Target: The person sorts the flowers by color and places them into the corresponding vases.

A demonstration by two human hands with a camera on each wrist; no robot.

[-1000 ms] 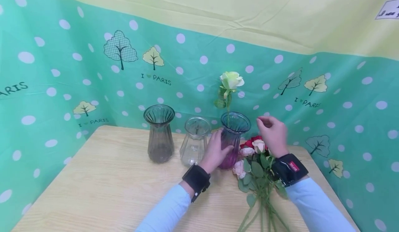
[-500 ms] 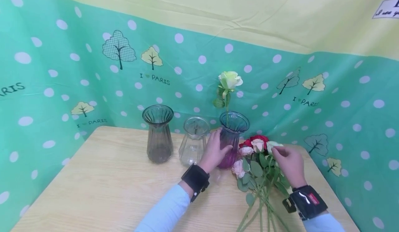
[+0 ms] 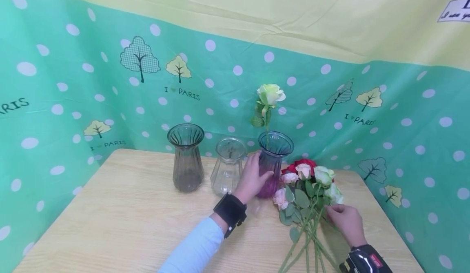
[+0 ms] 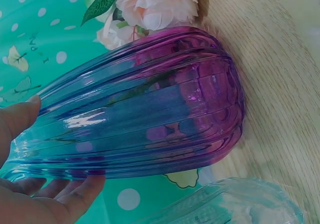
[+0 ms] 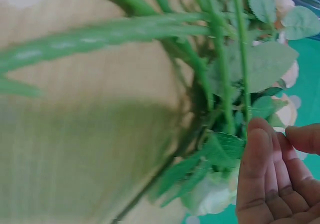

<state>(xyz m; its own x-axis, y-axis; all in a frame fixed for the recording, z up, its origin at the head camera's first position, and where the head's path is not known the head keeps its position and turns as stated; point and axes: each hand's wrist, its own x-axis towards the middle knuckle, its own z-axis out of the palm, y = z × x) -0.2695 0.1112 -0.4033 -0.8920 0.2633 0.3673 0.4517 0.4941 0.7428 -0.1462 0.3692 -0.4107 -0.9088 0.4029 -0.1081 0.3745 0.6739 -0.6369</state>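
My left hand [image 3: 253,177] holds the blue-and-purple ribbed glass vase [image 4: 150,108], thumb on one side and fingers on the other. The vase stands upright on the table. One pale green-white rose [image 3: 271,94] rises from its mouth. My right hand [image 3: 346,222] is beside the lying bunch of roses, near the stems [image 3: 312,240] below the two pale green blooms. In the right wrist view, the right hand's fingertips [image 5: 259,126] are by a stem and leaves, with thumb and fingers slightly apart and no stem plainly between them. Pink roses [image 3: 280,198] and red roses [image 3: 310,163] lie in the bunch.
Left of my left hand stand a clear glass vase [image 3: 225,175] and a grey glass vase [image 3: 188,163]. The wooden table [image 3: 128,224] ends against a green-and-yellow printed cloth [image 3: 220,81] behind and at both sides.
My right hand has moved down and to the right, from beside the vase's rim, past the pale green blooms, to the stems. My left hand and the vase have stayed put.
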